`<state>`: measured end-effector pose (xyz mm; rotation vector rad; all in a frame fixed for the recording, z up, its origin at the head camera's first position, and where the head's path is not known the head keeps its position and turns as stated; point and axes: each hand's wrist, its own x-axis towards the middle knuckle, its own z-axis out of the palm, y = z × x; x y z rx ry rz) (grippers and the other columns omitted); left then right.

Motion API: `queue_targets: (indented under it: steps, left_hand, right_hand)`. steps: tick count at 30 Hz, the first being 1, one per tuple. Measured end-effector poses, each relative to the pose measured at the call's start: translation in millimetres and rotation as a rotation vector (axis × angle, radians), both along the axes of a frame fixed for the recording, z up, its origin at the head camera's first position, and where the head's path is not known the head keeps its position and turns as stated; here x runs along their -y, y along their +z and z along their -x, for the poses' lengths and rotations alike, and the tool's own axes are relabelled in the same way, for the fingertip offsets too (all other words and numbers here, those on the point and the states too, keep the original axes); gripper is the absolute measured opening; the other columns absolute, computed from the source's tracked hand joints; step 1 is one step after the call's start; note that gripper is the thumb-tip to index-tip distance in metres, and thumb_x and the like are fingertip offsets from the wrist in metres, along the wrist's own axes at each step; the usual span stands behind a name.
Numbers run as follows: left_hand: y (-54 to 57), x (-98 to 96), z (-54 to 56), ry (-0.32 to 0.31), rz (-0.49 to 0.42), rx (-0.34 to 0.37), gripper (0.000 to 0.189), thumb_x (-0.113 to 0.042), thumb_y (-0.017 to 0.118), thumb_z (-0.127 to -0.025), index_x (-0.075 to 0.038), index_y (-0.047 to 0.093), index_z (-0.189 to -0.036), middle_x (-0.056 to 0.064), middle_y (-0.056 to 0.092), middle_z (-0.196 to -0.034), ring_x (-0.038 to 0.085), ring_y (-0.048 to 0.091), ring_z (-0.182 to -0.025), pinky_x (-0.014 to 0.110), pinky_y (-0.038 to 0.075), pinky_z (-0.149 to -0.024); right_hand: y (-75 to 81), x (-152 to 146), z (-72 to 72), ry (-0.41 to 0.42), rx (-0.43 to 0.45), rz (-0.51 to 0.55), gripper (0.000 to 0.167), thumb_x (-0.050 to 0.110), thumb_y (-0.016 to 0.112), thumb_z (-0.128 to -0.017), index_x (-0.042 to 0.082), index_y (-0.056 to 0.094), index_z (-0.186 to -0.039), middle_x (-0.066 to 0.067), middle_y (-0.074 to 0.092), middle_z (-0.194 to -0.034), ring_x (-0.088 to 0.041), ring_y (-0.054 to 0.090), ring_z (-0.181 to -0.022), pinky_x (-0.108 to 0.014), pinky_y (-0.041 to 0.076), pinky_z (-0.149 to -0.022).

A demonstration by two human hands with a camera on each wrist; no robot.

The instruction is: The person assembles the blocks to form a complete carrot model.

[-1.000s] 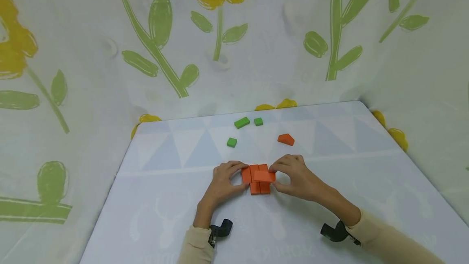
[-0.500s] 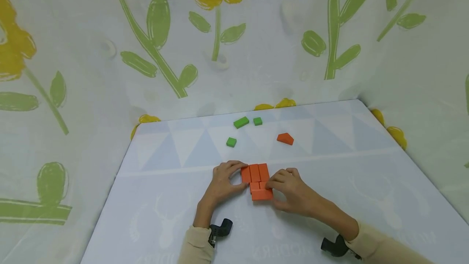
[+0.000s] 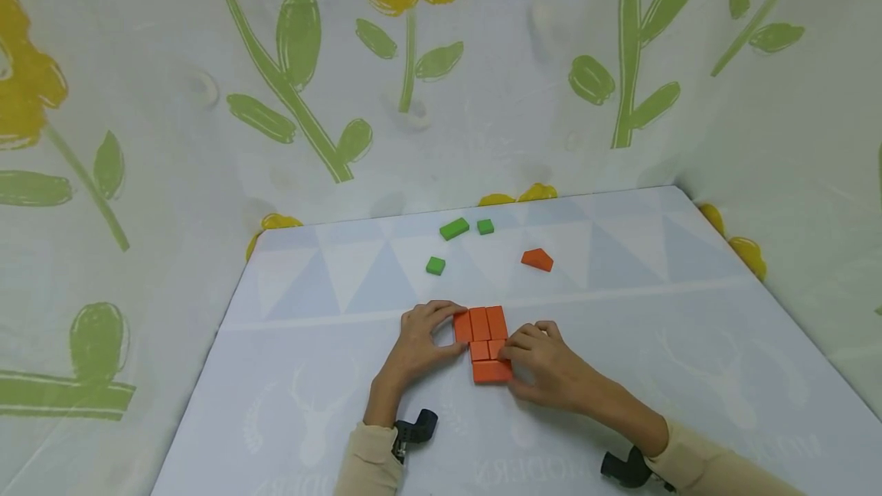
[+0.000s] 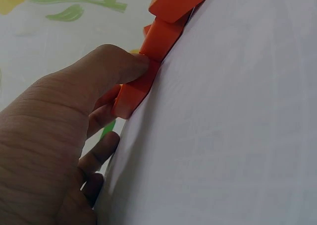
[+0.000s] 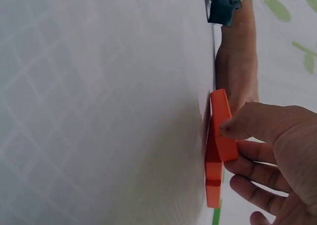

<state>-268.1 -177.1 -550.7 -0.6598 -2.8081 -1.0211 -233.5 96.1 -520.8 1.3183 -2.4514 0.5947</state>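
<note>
Several orange blocks lie packed together in the middle of the table. My left hand (image 3: 418, 343) pinches the block at their far left (image 3: 462, 327) between thumb and fingers. Beside it are two upright-lying oblong blocks (image 3: 478, 324), with two smaller blocks (image 3: 479, 350) just below them. Thumb and fingers of my right hand (image 3: 551, 370) grip an oblong orange block (image 3: 491, 373), set crosswise along the near side of the small ones. In the right wrist view this oblong block (image 5: 219, 103) looks tilted beside the row. Right fingertips partly cover one small block.
Toward the back of the table (image 3: 331, 419) lie a green oblong block (image 3: 454, 229) and two small green blocks (image 3: 485, 226), one of them nearer the hands. An orange angled block (image 3: 537, 259) lies right of these. Flower-printed sheeting (image 3: 496, 98) surrounds the table.
My right hand has brought the oblong orange block from above the group toward me, down to its near side. My left hand has stayed at the left block.
</note>
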Motion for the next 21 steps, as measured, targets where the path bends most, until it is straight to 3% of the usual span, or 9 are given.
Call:
queue_targets:
  steps: [5,21]
  left_hand:
    - [-0.9,0.0,0.1,0.003,-0.005,-0.003,0.051,-0.039,0.075,-0.085,-0.028,0.063,-0.134,-0.01,0.055,-0.136,0.015,0.048,-0.119,0.047,0.027,-0.103]
    - [-1.0,0.8,0.5,-0.005,-0.01,-0.024,0.052,-0.04,0.075,-0.085,-0.027,0.063,-0.133,-0.01,0.055,-0.135,0.016,0.048,-0.121,0.049,0.027,-0.102]
  right_hand:
    - [-1.1,0.8,0.8,0.002,-0.039,0.011,0.03,0.018,0.085,-0.071,0.015,0.072,-0.098,0.006,0.065,-0.098,-0.014,0.055,-0.099,-0.045,0.038,-0.085]
    - [-0.1,3.3,-1.3,-0.047,-0.033,-0.051,0.034,0.021,0.088,-0.071,0.015,0.072,-0.1,0.005,0.063,-0.099,-0.016,0.055,-0.101,-0.045,0.039,-0.086]
